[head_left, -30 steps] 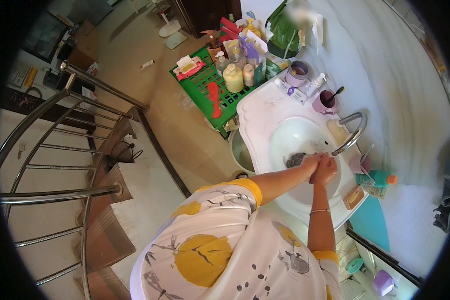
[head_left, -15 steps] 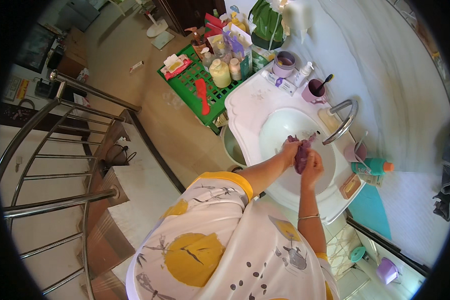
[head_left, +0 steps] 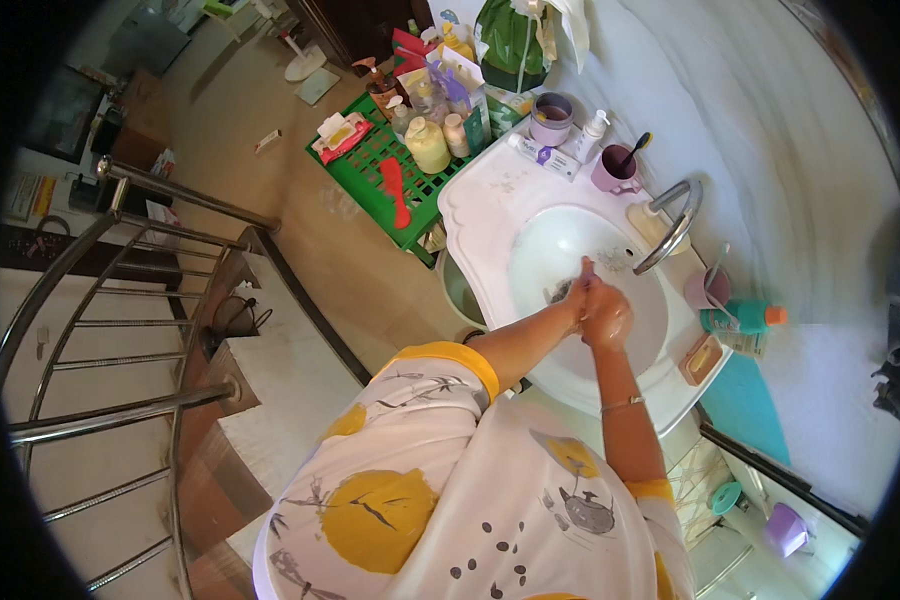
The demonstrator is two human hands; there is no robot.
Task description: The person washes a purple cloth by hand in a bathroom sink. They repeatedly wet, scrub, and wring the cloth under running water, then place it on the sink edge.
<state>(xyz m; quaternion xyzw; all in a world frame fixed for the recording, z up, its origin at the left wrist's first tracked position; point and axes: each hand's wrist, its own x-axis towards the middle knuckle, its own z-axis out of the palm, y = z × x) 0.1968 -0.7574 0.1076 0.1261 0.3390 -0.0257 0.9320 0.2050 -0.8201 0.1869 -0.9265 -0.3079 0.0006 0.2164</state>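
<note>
Over the white washbasin (head_left: 542, 250), my two hands are pressed together. My left hand (head_left: 576, 298) is closed on a wet purple cloth (head_left: 587, 270), of which only a small end shows above the fingers. A darker fold shows beside the left fingers. Closed against it from the right is my right hand (head_left: 608, 316), its skin wet and a thin bracelet at the wrist. Most of the cloth is hidden inside the hands. The curved metal faucet (head_left: 682, 225) stands just to their right.
On the counter stand a pink mug with a toothbrush (head_left: 615, 170), a toothpaste tube (head_left: 542, 157), a soap dish (head_left: 701, 358) and a green bottle (head_left: 740, 317). A green crate (head_left: 370, 180) with several bottles and a red comb (head_left: 394, 190) adjoins it. Metal railing (head_left: 120, 400) runs at left.
The purple cloth, spread loosely between my hands before, is now bunched up and mostly covered by them. My right hand has moved up and left against the left one.
</note>
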